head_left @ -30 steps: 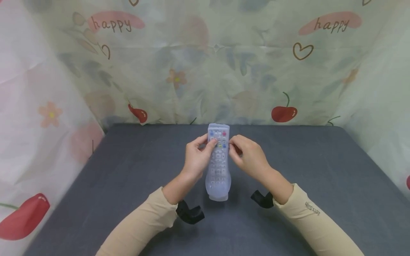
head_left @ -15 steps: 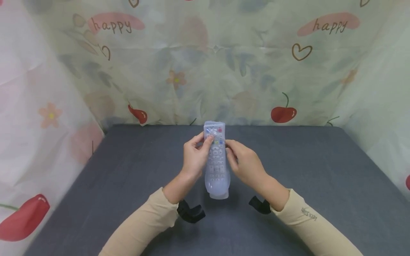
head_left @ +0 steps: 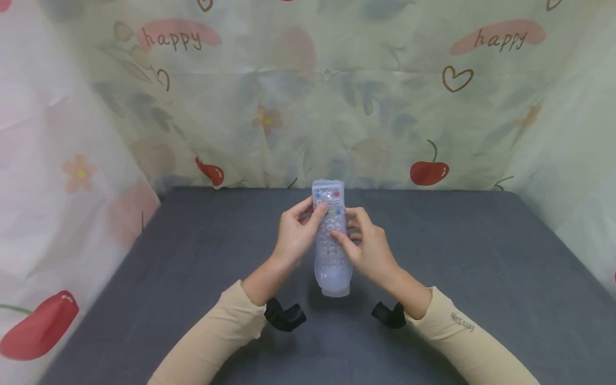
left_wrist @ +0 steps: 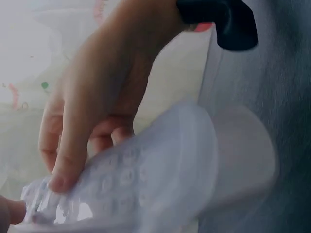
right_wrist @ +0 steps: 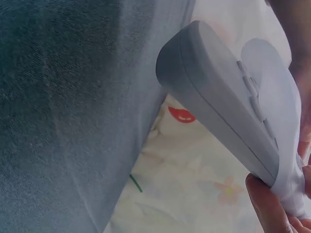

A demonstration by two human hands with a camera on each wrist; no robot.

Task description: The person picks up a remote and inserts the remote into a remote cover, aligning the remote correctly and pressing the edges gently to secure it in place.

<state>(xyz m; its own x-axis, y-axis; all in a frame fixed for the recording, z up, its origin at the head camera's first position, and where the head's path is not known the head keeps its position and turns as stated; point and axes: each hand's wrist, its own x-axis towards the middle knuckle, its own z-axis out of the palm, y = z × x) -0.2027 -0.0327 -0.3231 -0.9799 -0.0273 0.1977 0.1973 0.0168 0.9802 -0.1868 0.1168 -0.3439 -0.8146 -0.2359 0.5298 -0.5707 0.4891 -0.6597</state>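
Observation:
A pale remote control [right_wrist: 214,92] with colored buttons is held upright-tilted above the table, partly inside a translucent soft cover [head_left: 333,275]. Its bare lower end sticks out below the cover [left_wrist: 189,155] in the left wrist view. From the right wrist side, the cover's front flap [right_wrist: 274,82] stands away from the buttons. My left hand [head_left: 294,235] grips the upper left edge, thumb on the front. My right hand [head_left: 371,247] holds the right edge, its thumb pressed on the front around mid-length and its other fingers partly hidden behind.
A dark grey cloth-covered table [head_left: 202,267] lies beneath both hands. Printed curtains [head_left: 308,107] rise at the back and on both sides. Black wrist mounts [head_left: 286,316] hang under each forearm.
My right thumb has moved from the remote's right edge onto its front. The remote shifted slightly left, then back right, with its lower end swung right. My left hand keeps its grip.

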